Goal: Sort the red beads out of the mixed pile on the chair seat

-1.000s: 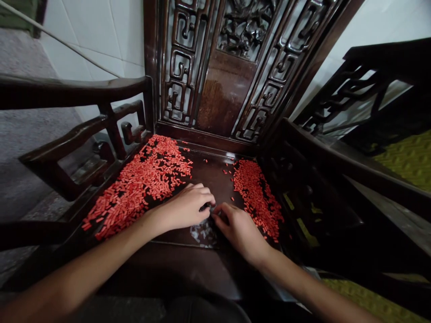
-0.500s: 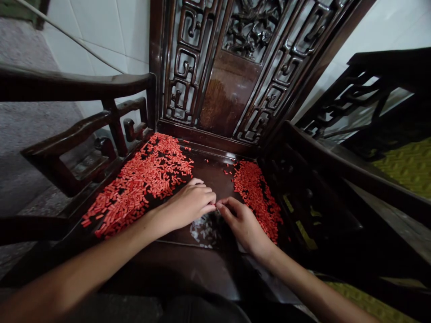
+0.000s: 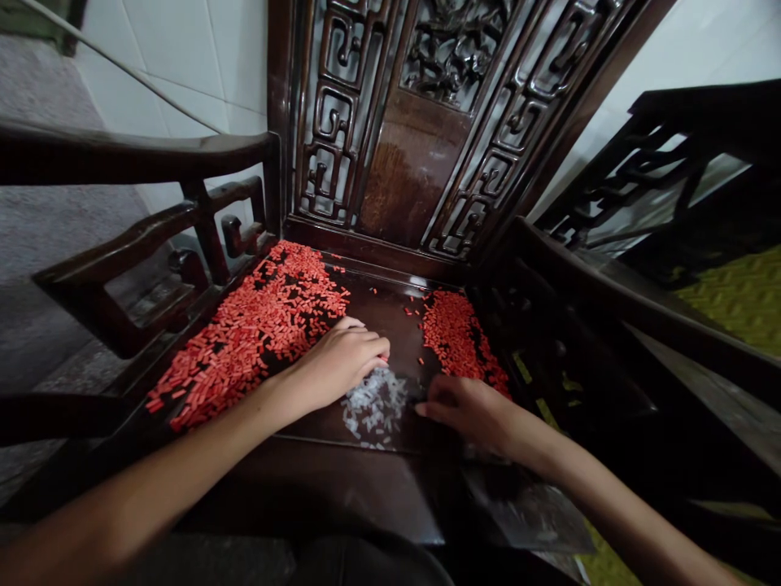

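Both bare forearms are reaching in low over a dark, glossy wooden chair seat (image 3: 390, 317). The left hand (image 3: 342, 364) is curling with its fingers pressed together, and whether the fingertips are pinching anything is hard to tell. The right hand (image 3: 469, 413) is lying flatter, its shadowed fingers close together and pointing at a loose heap of white translucent grains (image 3: 373, 407) between the hands. Short red cylindrical beads (image 3: 244, 342) are spreading in 2 drifts on either side, below a carved openwork backrest (image 3: 390, 155).

Glossy dark wood chair (image 3: 390, 313), matt red plastic beads (image 3: 244, 338)
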Tool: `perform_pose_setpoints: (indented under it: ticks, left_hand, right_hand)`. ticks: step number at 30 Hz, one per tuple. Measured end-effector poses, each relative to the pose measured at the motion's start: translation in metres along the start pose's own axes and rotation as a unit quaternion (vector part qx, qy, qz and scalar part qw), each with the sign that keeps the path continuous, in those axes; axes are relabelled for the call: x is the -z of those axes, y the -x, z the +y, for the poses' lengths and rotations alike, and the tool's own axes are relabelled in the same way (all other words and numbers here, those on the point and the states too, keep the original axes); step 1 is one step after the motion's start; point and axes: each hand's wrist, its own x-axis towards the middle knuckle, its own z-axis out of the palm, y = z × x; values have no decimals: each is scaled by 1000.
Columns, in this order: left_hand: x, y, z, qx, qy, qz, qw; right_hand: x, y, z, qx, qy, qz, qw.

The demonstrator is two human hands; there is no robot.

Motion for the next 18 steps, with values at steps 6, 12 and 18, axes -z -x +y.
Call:
perform_pose_setpoints:
  ticks: [6, 12, 18]
  left_hand:
    - [-2, 0, -2, 1, 6, 7, 1000]
    - [-1, -1, 0, 11, -2, 12, 1000]
    - [-2, -1, -2, 14, -3, 27, 1000]
  right_hand:
    - [23, 29, 3, -16, 63, -105, 992]
    - [17, 35, -1, -65, 147, -141, 977]
    - [13, 36, 5, -51, 126, -133, 982]
